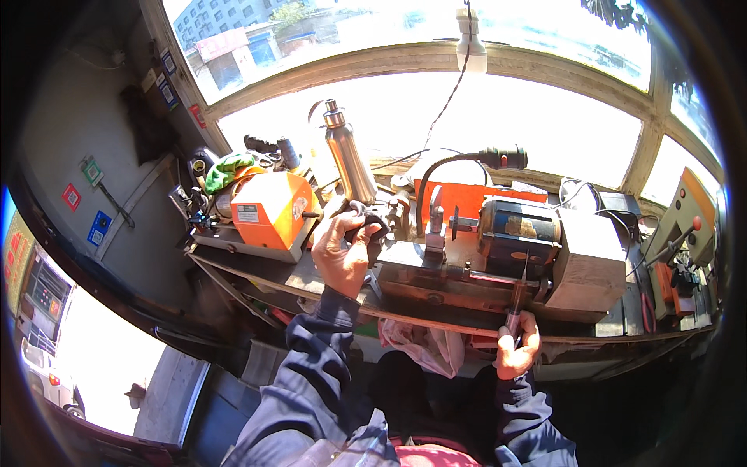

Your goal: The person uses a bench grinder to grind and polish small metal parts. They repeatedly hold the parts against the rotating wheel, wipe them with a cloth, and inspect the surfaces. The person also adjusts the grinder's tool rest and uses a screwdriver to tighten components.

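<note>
My left hand (341, 253) is raised over the left end of a bench machine, its fingers closed around a small dark part (369, 220). What kind of part it is, and whether it is fixed to the machine, I cannot make out. Low at the front of the bench, my right hand (517, 352) grips what looks like a screwdriver (516, 300) with a reddish see-through handle, its thin shaft pointing up. The shaft stands in front of the machine's dark motor (519, 232). A metal bottle (350, 156) stands just behind my left hand.
An orange boxy machine (272, 210) sits on the left of the bench, a green cloth (227, 171) beside it. A gooseneck lamp (502, 158) arches behind the motor. Another machine with a red-knobbed lever (685, 233) stands far right. A plastic bag (424, 345) hangs under the bench edge.
</note>
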A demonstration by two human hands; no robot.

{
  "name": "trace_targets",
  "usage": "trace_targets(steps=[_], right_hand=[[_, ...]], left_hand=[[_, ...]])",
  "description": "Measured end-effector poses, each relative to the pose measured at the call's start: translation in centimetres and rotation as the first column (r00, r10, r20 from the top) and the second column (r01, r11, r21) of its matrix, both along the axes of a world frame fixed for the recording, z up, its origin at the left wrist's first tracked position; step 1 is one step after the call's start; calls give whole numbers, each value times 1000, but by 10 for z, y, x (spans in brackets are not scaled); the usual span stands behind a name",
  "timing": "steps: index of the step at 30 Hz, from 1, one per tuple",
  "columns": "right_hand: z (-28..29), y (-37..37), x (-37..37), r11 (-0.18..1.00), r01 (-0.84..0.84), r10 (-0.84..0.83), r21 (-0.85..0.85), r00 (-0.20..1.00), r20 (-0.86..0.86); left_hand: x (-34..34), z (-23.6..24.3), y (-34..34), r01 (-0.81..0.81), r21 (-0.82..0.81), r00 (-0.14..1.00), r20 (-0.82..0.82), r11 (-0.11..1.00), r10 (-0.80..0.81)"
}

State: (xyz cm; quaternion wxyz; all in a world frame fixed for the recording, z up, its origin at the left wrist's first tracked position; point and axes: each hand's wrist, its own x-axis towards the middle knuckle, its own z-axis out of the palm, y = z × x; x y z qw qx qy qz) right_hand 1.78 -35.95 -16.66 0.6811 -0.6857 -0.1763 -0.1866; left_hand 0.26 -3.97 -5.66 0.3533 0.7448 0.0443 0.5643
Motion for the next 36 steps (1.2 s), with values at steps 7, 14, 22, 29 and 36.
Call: trace_targets(steps=[7, 14, 22, 29, 36], right_hand=[[2, -4, 2, 998, -14, 15, -63, 1000, 16], [-6, 1, 4, 1000, 17, -17, -12, 999, 48], [2, -3, 0, 999, -12, 13, -39, 1000, 19], [4, 1, -1, 999, -31, 32, 30, 999, -41], [2, 0, -1, 1000, 4, -4, -4, 1000, -16]], left_hand=[[-9, -11, 12, 317, -487, 941, 272, 814, -203], [-8, 11, 15, 309, -546, 947, 105, 779, -302], [-2, 14, 19, 529, -738, 739, 158, 419, -655], [9, 12, 34, 392, -698, 831, -11, 599, -557], [17, 15, 49, 561, -594, 719, 5, 576, -695]])
